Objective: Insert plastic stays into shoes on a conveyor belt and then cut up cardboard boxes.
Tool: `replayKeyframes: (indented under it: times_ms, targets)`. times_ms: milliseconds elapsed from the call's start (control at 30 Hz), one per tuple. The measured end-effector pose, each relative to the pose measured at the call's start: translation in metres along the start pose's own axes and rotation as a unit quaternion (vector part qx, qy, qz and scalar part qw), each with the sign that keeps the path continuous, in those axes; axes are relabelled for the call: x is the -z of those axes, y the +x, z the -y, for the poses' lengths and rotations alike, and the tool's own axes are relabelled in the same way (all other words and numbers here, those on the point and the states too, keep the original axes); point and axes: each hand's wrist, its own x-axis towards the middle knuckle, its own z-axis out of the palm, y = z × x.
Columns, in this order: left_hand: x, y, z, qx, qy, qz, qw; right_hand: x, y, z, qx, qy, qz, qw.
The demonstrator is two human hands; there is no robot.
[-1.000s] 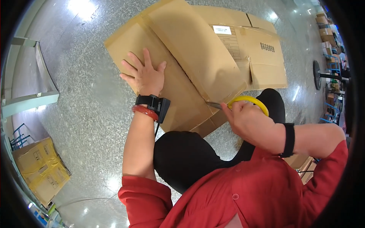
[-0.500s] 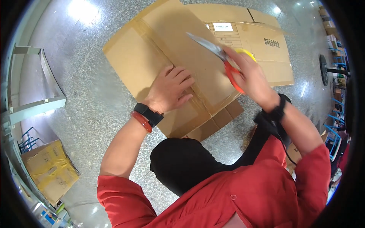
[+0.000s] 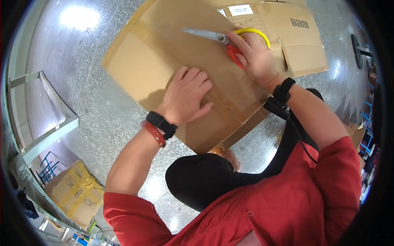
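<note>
While the big flattened brown cardboard box (image 3: 164,61) lies spread on the speckled grey polished floor (image 3: 94,102), the left hand (image 3: 186,96) sits palm-down on it, fingers (image 3: 197,78) laid loosely side by side and slightly curled, the thumb pointing off to the right. Just behind that hand, on the wrist, sit a black watch (image 3: 161,124) and a red band (image 3: 154,133).

Up beyond the left fingertips and off to their right, the right hand (image 3: 252,55) grips a pair of scissors with one yellow and one red loop handle (image 3: 236,41). Its fingers are wrapped through and around the loops, closed on them, with the forefinger stretched along the top. The steel blades (image 3: 203,34) jut out leftward from those fingers, lying low over the cardboard; whether they touch it, I cannot tell. A black strap (image 3: 283,90) circles the right wrist.

Past the right knuckles a white label (image 3: 241,10) sits on the far flap. Well away to the left of the left hand stands a grey metal frame (image 3: 45,123), and below it a yellowish carton (image 3: 76,192).
</note>
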Motion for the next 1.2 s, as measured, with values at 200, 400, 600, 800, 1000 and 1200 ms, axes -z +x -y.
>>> replayKeyframes:
  times_ms: [200,400,600,800,1000,1200]
  targets:
    - [0.006,0.02,-0.002,0.0,-0.029,0.121,0.992,-0.005,-0.003,0.004,0.013,-0.067,0.037,0.997]
    - [0.041,0.007,-0.026,-0.03,-0.021,0.184,0.982,-0.001,-0.001,0.004,0.009,-0.111,0.06,0.992]
    - [0.105,-0.061,-0.038,-0.012,-0.061,0.137,0.989,0.006,-0.005,-0.004,0.037,-0.065,0.036,0.997]
    - [0.094,-0.042,-0.021,-0.014,-0.091,0.056,0.994,0.005,0.003,0.004,0.035,0.005,0.044,0.998]
    - [0.071,0.003,0.066,0.014,0.062,0.046,0.997,0.007,0.005,0.01,0.017,0.011,0.063,0.998]
    - [0.062,-0.012,0.026,0.114,-0.113,-0.217,0.963,0.018,-0.003,0.001,0.051,-0.022,0.053,0.997]
